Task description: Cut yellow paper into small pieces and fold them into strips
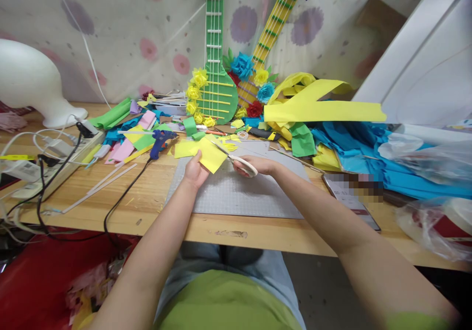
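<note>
My left hand (196, 170) is closed on a piece of yellow crepe paper (213, 156), thumb on top, above a grey cutting mat (236, 197). White-handled scissors (248, 166) are gripped in my right hand (256, 164), their blades pointing up and left. The blades lie against the upper right edge of the yellow paper; whether they are cutting it I cannot tell. Another yellow piece (185, 148) shows just left of the held one. Small yellow scraps and a curled green strip (190, 126) lie beyond my hands.
A blue glue gun (161, 143) with a black cable lies left of the mat. Two paper-covered lutes, one green (218, 94), lean at the back. Yellow strips (324, 111) and blue paper (354, 148) pile up right, behind a phone (350, 199). A power strip (70, 165) sits left.
</note>
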Demonstrator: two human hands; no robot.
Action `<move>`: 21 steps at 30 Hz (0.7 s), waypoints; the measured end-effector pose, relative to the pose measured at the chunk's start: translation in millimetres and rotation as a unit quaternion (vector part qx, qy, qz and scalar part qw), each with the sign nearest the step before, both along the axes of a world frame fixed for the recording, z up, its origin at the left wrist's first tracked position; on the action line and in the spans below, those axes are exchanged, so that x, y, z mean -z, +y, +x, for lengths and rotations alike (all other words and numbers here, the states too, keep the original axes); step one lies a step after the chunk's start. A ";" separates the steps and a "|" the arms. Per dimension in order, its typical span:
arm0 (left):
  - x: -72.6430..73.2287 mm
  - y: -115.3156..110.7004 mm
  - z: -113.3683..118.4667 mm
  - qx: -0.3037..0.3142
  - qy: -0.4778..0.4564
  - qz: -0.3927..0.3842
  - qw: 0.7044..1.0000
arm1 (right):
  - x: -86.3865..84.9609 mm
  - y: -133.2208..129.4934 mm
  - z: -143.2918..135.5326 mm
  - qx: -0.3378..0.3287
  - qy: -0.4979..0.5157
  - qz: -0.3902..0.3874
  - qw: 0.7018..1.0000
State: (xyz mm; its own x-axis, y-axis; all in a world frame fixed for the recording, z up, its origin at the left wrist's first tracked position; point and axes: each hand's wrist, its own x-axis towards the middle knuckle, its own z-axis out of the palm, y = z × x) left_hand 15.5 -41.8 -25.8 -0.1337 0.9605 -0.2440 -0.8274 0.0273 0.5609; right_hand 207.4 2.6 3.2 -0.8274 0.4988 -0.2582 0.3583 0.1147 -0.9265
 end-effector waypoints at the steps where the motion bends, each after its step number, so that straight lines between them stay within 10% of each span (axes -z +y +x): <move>1: 0.1 -0.2 0.2 0.003 0.002 -0.002 1.000 | -0.7 0.2 0.8 -0.004 0.000 -0.006 1.000; 21: -0.9 -1.4 4.6 0.010 0.017 -0.020 1.000 | 3.3 10.6 -13.3 0.014 0.023 -0.028 0.999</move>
